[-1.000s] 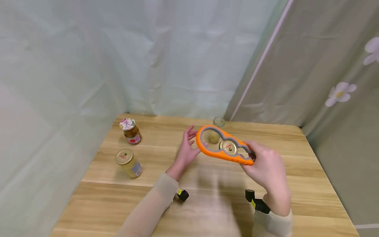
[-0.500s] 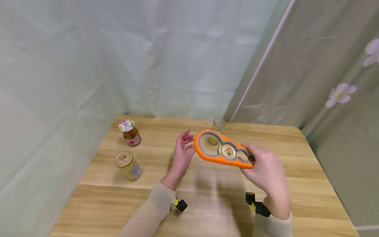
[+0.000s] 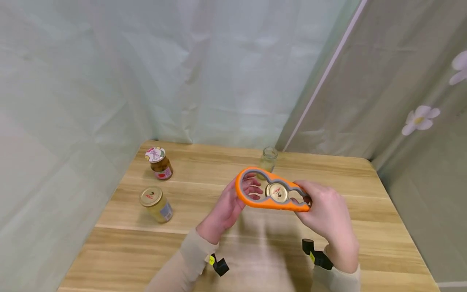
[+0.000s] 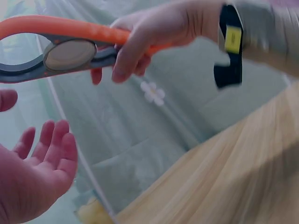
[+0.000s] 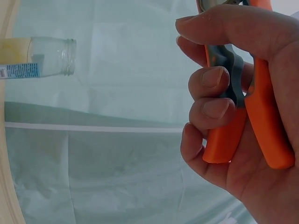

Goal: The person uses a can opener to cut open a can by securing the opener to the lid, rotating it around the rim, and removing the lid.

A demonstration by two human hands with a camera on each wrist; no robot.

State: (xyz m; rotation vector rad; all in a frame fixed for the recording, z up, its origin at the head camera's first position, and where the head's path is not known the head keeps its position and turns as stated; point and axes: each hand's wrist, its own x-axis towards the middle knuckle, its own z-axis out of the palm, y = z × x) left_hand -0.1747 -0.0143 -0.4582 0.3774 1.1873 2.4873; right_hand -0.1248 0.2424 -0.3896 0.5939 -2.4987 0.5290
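In the head view my right hand grips an orange and grey jar opener by its handles, above the table. A gold lid sits clamped in the opener's middle opening. The right wrist view shows my fingers curled round the orange handles. My left hand is below the opener's large rounded end, palm up and fingers loosely bent. Its fingertips show through that opening; in the left wrist view the hand is apart from the opener. Behind them stands a lidless glass jar with pale yellow contents.
Left on the wooden table stand a yellowish jar with a gold lid and, behind it, a small brown jar with a patterned lid. Pale curtains hang along the table's back and sides.
My left hand drew back from beside the opener, then came right, under its rounded end, turning palm up. The opener has come slightly lower and left, the lid still in it.
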